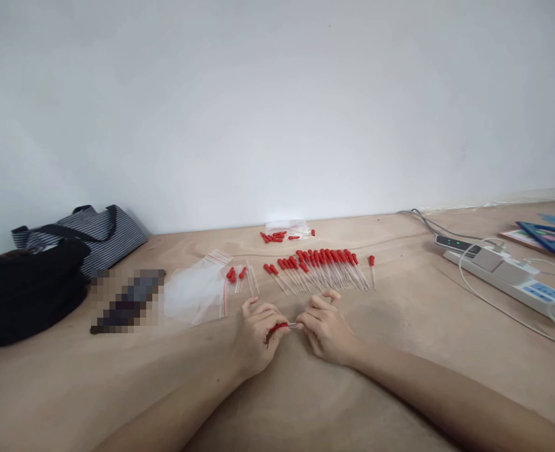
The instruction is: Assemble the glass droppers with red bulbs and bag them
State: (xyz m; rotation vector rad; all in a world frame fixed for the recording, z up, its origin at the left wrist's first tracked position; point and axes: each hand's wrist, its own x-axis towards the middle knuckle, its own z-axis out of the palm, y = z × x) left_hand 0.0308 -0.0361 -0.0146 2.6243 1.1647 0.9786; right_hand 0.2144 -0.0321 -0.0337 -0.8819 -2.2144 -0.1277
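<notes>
My left hand pinches a red rubber dropper bulb between thumb and fingers. From the right, my right hand grips a thin clear dropper tube whose end meets the bulb's mouth; how far it sits inside cannot be made out. Just beyond my hands lies a long row of red-capped droppers, clear tubes towards me. Left of that row are a few loose red bulbs and bare clear tubes.
Clear zip bags lie to the left, beside a blurred dark object. Further left stand a black bag and a striped bag. More red bulbs lie near the wall. A power strip with cables is at right.
</notes>
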